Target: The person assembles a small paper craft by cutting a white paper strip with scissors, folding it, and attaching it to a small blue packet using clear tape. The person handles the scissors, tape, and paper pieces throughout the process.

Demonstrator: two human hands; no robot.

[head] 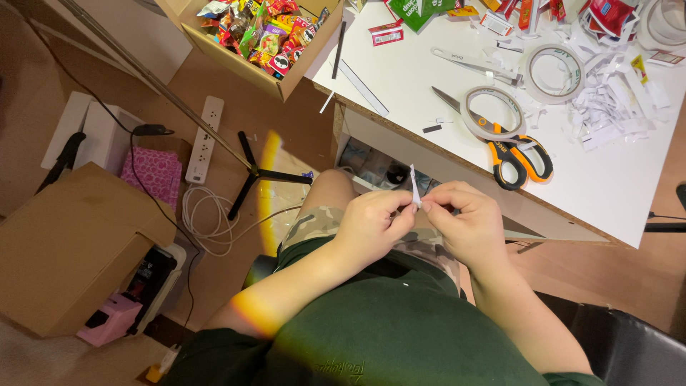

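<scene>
here two hands, left hand [368, 225] and right hand [468, 225], pinch one paper strip [414, 187].

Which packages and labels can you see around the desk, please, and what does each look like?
Snack packets: piled in an open cardboard box at the desk's left edge; red, green, yellow.
Red-and-white label: flat on the white desk; small rectangle.
Green packet: desk's far edge.
Closed cardboard box: floor, left; plain brown.

Warm indoor light, sharp focus, an orange lens flare mid-frame.
</scene>
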